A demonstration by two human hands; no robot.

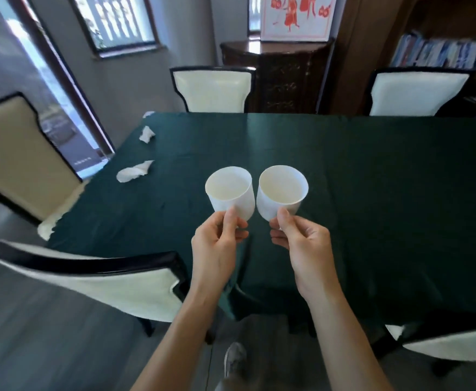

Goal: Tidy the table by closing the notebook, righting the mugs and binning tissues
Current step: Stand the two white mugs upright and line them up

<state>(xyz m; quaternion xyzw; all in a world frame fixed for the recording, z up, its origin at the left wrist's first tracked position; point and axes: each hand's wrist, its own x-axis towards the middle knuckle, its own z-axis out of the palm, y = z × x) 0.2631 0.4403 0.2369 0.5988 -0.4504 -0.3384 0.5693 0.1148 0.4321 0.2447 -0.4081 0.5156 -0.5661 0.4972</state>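
Note:
Two white mugs are held side by side above the green tablecloth (pixel 372 179), mouths up and tilted slightly toward me. My left hand (pixel 217 244) grips the left mug (pixel 229 190) near its base. My right hand (pixel 301 238) grips the right mug (pixel 282 190) the same way. Both mugs look empty. Two crumpled white tissues lie on the table's left side, one (pixel 133 172) nearer and one (pixel 146 134) farther back. No notebook is in view.
Cream chairs with dark frames surround the table: one at the near left (pixel 90 280), one at the far left (pixel 14 156), two at the far side (pixel 213 90) (pixel 417 93), one at the near right (pixel 457 345). A dark cabinet (pixel 276 74) stands behind.

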